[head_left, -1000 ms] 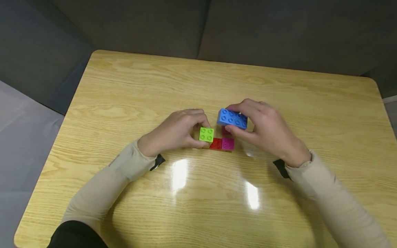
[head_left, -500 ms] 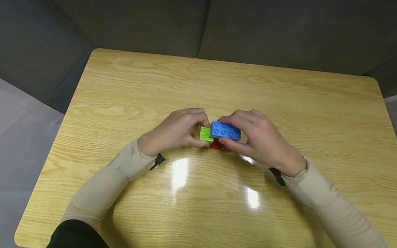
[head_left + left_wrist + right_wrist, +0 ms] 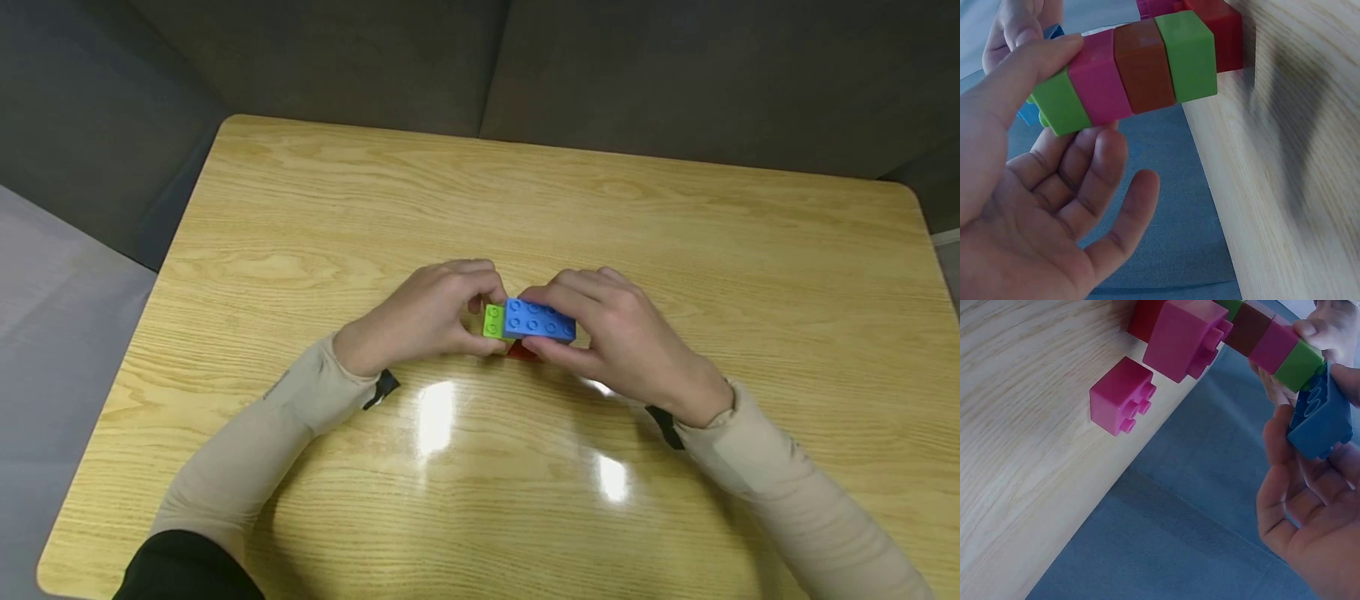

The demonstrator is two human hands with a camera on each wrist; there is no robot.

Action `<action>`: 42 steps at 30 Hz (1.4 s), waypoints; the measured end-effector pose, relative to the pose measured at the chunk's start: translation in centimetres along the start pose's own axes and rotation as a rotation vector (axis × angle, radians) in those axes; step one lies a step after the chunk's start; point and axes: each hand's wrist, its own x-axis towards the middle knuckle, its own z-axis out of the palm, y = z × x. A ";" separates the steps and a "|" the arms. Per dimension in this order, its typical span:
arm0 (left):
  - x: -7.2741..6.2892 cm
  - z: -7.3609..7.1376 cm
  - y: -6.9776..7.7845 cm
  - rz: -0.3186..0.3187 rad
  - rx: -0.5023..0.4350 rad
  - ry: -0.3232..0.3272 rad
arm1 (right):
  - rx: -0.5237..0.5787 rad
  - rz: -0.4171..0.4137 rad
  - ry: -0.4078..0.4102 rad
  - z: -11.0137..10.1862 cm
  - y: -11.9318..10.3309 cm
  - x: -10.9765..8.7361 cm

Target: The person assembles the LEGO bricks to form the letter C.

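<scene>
My left hand point(image 3: 431, 312) pinches the top of a brick tower between thumb and fingers. Down from its lime green brick point(image 3: 1063, 103), the tower runs through a pink brick point(image 3: 1100, 78), a brown brick point(image 3: 1144, 65) and another green brick point(image 3: 1188, 56) to a red brick point(image 3: 1219, 31) on the table. My right hand point(image 3: 626, 337) grips a long blue brick point(image 3: 542, 321) by its sides. One end of the blue brick covers part of the top green brick's studs; the other end juts out rightward. Whether the studs are engaged is hard to tell.
Beside the red brick stands a pink brick point(image 3: 1182, 340), studs up. A separate smaller-looking pink brick point(image 3: 1116, 397) sits on the wooden table point(image 3: 360, 500) close by. Dark grey panels point(image 3: 675, 75) rise behind the table's far edge.
My right hand has brought the blue brick leftward and toward me, from beside the tower to over the top green brick. My left hand has kept its hold in nearly the same place.
</scene>
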 end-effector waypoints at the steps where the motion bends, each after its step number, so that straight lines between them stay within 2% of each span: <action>1: 0.0 0.0 0.0 0.001 -0.001 0.002 | 0.000 0.000 -0.004 0.0 0.0 0.0; 27: 0.1 -0.2 0.2 -0.018 0.011 -0.002 | -0.079 -0.058 -0.082 -0.6 -0.9 0.8; 42: 0.0 -0.2 0.4 -0.026 0.010 -0.002 | -0.090 -0.057 -0.112 -0.9 -1.0 1.0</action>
